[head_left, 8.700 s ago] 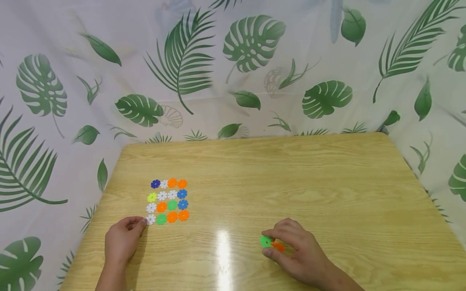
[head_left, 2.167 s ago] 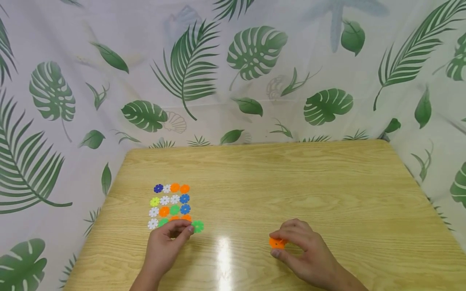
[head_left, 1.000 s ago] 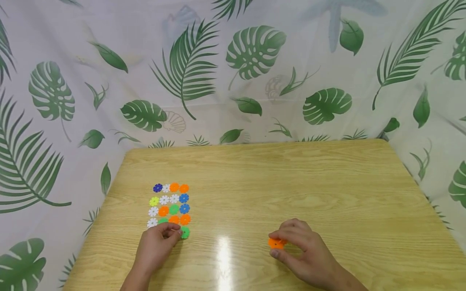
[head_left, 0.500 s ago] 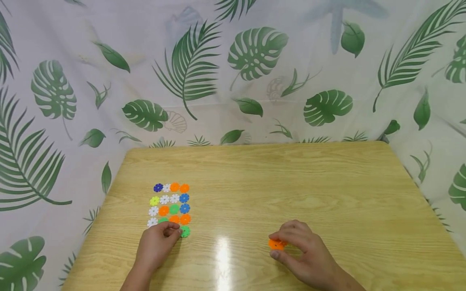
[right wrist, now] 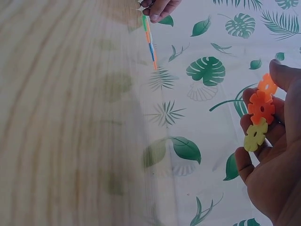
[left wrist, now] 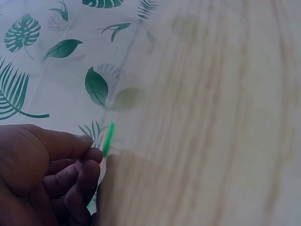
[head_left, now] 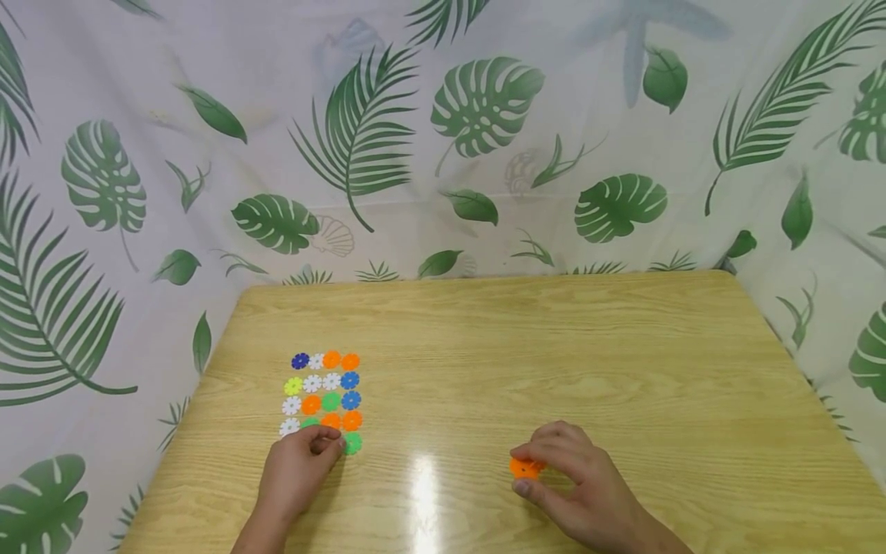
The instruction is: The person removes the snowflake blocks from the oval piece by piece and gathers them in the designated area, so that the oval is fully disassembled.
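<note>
In the head view my left hand [head_left: 301,473] pinches the left edge of a green flower-shaped plastic disc [head_left: 353,443] with thumb and forefinger. That disc lies right below an orange disc [head_left: 351,420] at the near right corner of a grid of flower discs. A second green disc [head_left: 309,422] is partly hidden behind the hand. My right hand [head_left: 577,481], off to the right and raised over the table, holds a few more discs; the right wrist view shows orange discs [right wrist: 261,109] and a yellow disc [right wrist: 255,135] lying along its curled fingers.
Rows of white [head_left: 312,383], blue [head_left: 350,380], orange, green and yellow discs lie flat on the wooden table [head_left: 554,346], left of the middle. A bright glare streak marks the tabletop between the hands. A leaf-patterned cloth [head_left: 484,238] stands behind the table and at both sides.
The green disc, first in my right hand, passed to the left hand, which brought it left to the grid's near right corner. Over the last second both hands stay nearly still.
</note>
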`<state>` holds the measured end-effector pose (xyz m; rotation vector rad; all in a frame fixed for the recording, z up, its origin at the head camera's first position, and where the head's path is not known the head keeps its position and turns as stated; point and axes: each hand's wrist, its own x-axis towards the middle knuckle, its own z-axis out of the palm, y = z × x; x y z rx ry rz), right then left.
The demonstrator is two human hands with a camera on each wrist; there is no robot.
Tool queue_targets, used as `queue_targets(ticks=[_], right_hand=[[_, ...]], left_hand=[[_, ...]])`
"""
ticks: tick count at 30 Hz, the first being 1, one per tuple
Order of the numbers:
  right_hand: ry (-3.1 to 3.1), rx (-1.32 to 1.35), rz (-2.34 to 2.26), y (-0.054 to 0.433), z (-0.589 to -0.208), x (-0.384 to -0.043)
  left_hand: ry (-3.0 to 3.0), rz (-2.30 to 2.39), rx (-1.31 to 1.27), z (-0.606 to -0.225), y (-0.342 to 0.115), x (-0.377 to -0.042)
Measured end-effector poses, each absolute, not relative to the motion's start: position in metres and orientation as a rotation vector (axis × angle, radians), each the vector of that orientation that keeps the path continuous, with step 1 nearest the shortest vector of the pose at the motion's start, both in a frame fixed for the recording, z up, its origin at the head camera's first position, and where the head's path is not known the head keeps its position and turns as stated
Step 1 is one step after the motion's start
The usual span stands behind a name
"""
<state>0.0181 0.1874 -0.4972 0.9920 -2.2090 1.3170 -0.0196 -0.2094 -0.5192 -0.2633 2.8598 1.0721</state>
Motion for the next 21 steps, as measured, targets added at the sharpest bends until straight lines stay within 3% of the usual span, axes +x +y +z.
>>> queue_targets(ticks=[21], right_hand=[[-2.252, 0.962, 1.357, 0.183, -0.494, 0.018]], left_hand=[[2.814, 1.423, -0.133, -0.495, -0.184, -0.011]])
